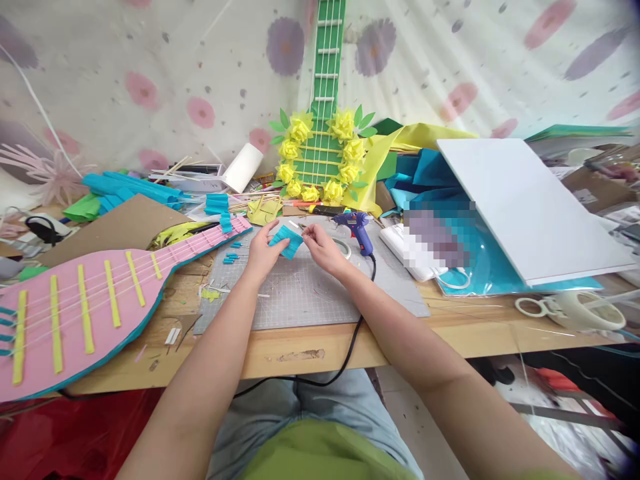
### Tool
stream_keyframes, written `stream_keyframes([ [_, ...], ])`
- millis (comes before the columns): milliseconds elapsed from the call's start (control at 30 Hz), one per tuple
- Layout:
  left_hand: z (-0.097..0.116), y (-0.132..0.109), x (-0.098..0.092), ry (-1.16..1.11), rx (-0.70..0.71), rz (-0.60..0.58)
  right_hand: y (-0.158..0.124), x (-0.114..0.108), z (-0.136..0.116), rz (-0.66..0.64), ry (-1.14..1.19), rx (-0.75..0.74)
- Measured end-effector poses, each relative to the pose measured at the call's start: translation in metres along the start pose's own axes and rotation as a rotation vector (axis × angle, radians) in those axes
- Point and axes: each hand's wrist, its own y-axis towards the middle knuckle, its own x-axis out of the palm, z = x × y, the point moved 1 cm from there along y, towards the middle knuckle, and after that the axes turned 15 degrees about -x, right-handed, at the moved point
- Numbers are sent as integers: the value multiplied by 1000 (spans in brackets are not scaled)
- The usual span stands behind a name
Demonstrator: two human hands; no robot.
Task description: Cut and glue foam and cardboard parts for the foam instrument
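Tabletop (300,347) lies cluttered, left hand (261,250) and right hand (323,248) pinching blue paper (287,240) over a grey mat (310,293).

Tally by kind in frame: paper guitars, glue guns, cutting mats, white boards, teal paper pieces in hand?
paper guitars: 2
glue gun: 1
cutting mat: 1
white board: 1
teal paper piece, in the left hand: 1
Total: 6
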Motion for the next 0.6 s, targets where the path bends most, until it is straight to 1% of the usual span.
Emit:
stream_keyframes([
  [133,2,-3,4,-8,-36,-50,3,3,9,-21,29,63],
  [200,3,-3,4,-56,-71,-39,3,2,12,33,94,118],
  [267,3,-2,5,-132,-132,-40,3,1,11,116,200,176],
  [333,2,-2,5,-189,-203,-83,3,-1,9,176,301,212],
  [400,1,-3,7,-194,-249,-131,3,-2,7,195,331,225],
  [467,0,-5,9,-182,-266,-138,3,-2,8,180,291,215],
  [500,0,-6,10,-181,-268,-124,4,-1,9,167,254,205],
  [533,0,-6,11,-186,-269,-102,4,-1,11,167,203,195],
  [600,0,-7,12,-206,-270,-40,3,-3,11,213,66,168],
])
